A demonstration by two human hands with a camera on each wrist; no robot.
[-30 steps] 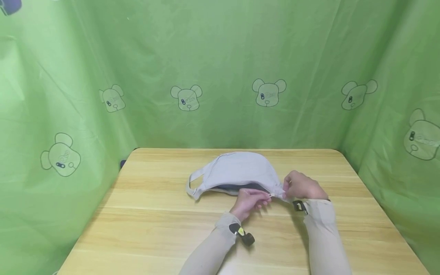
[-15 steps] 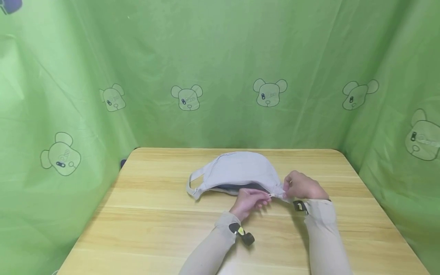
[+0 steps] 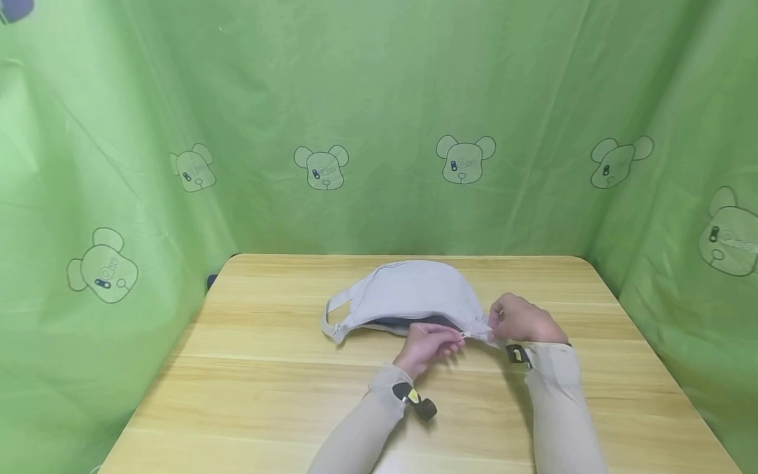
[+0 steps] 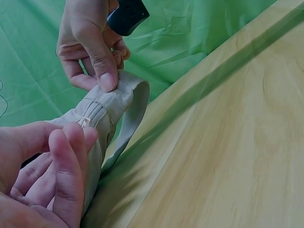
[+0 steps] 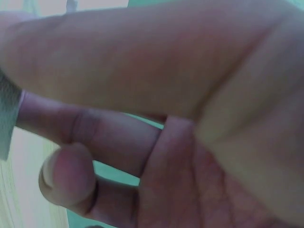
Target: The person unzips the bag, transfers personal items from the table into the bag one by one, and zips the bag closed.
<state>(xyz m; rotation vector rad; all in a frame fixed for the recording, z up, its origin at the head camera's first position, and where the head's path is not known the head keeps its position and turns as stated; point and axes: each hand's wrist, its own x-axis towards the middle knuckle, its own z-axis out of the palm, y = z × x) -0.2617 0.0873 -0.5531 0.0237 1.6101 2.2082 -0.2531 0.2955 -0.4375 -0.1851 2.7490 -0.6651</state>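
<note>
A pale grey fabric waist bag (image 3: 414, 289) lies on the wooden table, its front opening (image 3: 393, 322) gaping and dark inside. My left hand (image 3: 428, 345) pinches the zipper pull (image 4: 85, 122) near the bag's right end, between thumb and forefinger. At that end, my right hand (image 3: 524, 320) grips the fabric tab where the strap joins, as the left wrist view also shows. The right wrist view is mostly filled by the right hand's thumb and fingers (image 5: 109, 137), with a sliver of fabric at the left edge. What lies inside the bag cannot be made out.
The wooden table (image 3: 266, 395) has green curtains (image 3: 385, 99) printed with bear heads behind it and at both sides. A strap loop (image 3: 331, 316) sticks out at the bag's left end. Black bands with small devices (image 3: 423, 408) sit on both wrists.
The left hand has shifted very slightly left along with the zipper pull. The right hand keeps its hold on the bag's end, and the bag stays in place.
</note>
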